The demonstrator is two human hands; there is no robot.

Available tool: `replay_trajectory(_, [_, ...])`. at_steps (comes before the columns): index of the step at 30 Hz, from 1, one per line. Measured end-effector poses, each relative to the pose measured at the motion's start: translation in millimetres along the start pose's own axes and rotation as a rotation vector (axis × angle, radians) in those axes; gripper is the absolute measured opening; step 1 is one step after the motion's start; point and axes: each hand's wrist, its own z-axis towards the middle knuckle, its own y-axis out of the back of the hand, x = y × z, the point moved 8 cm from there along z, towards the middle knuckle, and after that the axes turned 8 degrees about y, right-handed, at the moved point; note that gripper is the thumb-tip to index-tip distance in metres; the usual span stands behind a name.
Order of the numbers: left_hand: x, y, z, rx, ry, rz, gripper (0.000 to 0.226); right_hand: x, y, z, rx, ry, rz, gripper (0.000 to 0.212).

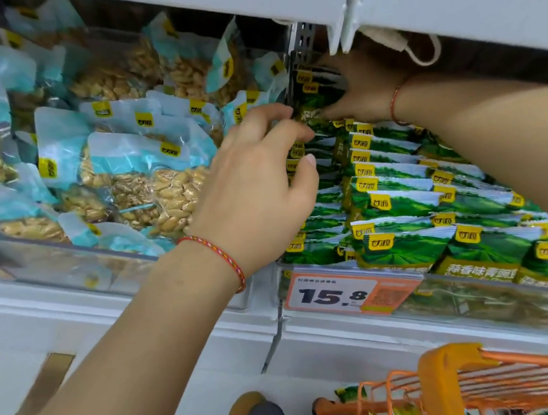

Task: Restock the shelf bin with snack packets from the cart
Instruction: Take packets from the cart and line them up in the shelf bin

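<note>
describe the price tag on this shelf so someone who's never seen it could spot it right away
Start at the orange cart at the bottom right and look straight up to the clear front of the bin of green packets. The price tag is clipped at that front's left end. It is the only orange-framed white card there, printed 15.8 in bold black.

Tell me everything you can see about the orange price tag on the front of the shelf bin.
The price tag is an orange card with a white panel that shows "15.8" in bold black digits. Small dark print runs above the number, too blurred to read, and an orange blurred square sits at its right end. It looks like printed paper in a clear holder. It hangs tilted on the front edge of the bin, below the green packets. Neither hand touches it.
</note>
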Motion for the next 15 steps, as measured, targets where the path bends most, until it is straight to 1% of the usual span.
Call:
replay_trajectory(2, [0.0,0.4,-0.3,-0.007,0.001,-0.012,0.039,-4.7,-2.0,4.0,0.005,-0.016,-0.006,0.077])
replay_trajectory(7, [0.9,-0.4,0.2,-0.005,0.003,-0.021,0.038,-22.5,-6.4,20.0,-0.022,-0.158,-0.031,0.079])
replay_trajectory(10, [0.7,-0.7,-0.1,-0.003,0.005,-0.024,0.038,-25.0,-6.4,20.3,-0.025,-0.237,-0.074,0.085])
replay_trajectory(12, [0.8,-0.1,-0.6,-0.006,0.010,-0.025,0.038,-20.0,-5.5,14.4,-0.065,-0.194,-0.080,0.087])
replay_trajectory(13, [0.7,-0.1,-0.7,-0.006,0.012,-0.026,0.038,-15.5,-2.8,10.9,-0.108,-0.142,-0.084,0.083])
replay_trajectory(15, [0.8,0.1,-0.9,-0.006,0.013,-0.025,0.038,-3.0,4.0,4.2,-0.198,-0.033,-0.105,0.061])
